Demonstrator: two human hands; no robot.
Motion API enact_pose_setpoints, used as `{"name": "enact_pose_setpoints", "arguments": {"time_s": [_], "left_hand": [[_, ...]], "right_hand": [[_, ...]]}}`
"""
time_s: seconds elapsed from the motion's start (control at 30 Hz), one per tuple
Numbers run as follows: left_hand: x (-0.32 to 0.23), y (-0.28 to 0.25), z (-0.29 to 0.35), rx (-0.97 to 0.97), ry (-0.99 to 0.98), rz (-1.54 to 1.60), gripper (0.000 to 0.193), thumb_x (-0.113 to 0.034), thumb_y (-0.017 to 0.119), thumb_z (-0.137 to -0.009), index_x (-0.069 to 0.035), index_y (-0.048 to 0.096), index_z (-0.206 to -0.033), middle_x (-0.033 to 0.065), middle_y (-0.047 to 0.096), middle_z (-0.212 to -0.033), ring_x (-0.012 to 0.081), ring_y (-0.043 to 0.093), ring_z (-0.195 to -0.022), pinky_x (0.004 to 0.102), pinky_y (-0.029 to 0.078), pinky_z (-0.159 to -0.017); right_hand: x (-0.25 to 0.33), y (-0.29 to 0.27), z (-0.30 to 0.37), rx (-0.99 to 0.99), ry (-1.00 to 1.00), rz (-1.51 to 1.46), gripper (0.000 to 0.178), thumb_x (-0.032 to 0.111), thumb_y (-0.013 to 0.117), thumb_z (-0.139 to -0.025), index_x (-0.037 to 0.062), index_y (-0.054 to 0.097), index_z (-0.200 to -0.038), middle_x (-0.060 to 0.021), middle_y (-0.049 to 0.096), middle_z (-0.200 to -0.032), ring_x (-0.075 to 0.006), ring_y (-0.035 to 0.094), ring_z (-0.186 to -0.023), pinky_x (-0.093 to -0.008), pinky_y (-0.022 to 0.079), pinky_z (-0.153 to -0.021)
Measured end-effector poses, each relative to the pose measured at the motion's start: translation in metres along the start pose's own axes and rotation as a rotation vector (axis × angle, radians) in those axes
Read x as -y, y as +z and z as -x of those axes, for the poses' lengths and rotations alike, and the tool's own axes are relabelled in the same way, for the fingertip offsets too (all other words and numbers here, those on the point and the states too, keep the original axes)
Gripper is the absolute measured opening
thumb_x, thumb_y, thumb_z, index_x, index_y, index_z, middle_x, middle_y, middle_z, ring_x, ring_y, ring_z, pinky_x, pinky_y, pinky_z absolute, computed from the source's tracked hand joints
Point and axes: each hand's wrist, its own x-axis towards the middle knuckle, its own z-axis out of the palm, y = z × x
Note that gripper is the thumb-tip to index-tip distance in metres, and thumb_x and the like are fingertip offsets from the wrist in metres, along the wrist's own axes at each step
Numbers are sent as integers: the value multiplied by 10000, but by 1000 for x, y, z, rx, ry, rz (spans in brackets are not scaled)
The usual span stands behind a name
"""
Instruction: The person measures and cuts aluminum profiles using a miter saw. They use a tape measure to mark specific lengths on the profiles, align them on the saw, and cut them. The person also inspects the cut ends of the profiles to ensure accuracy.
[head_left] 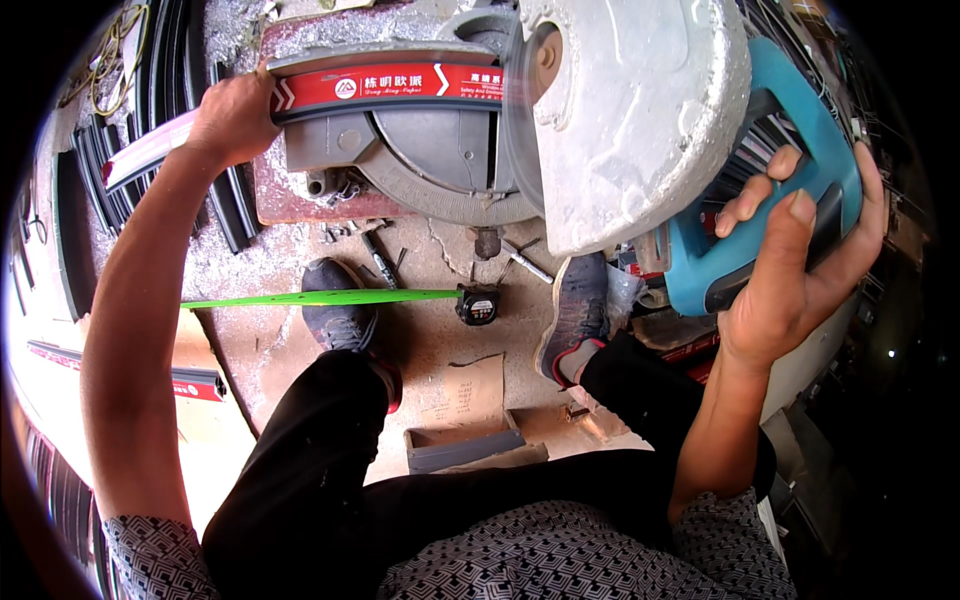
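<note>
My left hand is closed round a long grey profile faced with red printed film. The profile lies across the grey base of a mitre saw, against its fence, and sticks out to the left past my hand. My right hand is wrapped round the teal saw handle, thumb on its near side. The saw blade, partly blurred, stands right at the profile, whose right part is hidden behind it. A whitish, dust-caked blade guard covers most of the blade.
A tape measure lies on the floor, its green blade drawn out leftward over my left shoe. Dark profiles lie at the far left. Small tools lie below the saw base. Grey offcuts lie near my legs.
</note>
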Motion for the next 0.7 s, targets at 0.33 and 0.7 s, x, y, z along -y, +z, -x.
{"name": "enact_pose_setpoints", "arguments": {"time_s": [0.33,0.7], "left_hand": [[-7,-7,1,26,-25,-9,443,-146,793,-743,16,613,-1114,231,706,-1034,428,674,-1034,515,524,-924],[-6,-7,2,23,-27,13,442,-137,791,-738,21,619,-1114,234,705,-1045,425,674,-1041,509,522,-939]], "right_hand": [[-4,0,6,10,-12,-42,593,102,536,-1075,36,222,-1574,-184,596,-1191,-171,600,-818,-330,578,-662],[-7,-2,7,20,-30,-48,586,101,539,-1073,51,235,-1571,-183,600,-1193,-173,604,-818,-330,580,-656]]}}
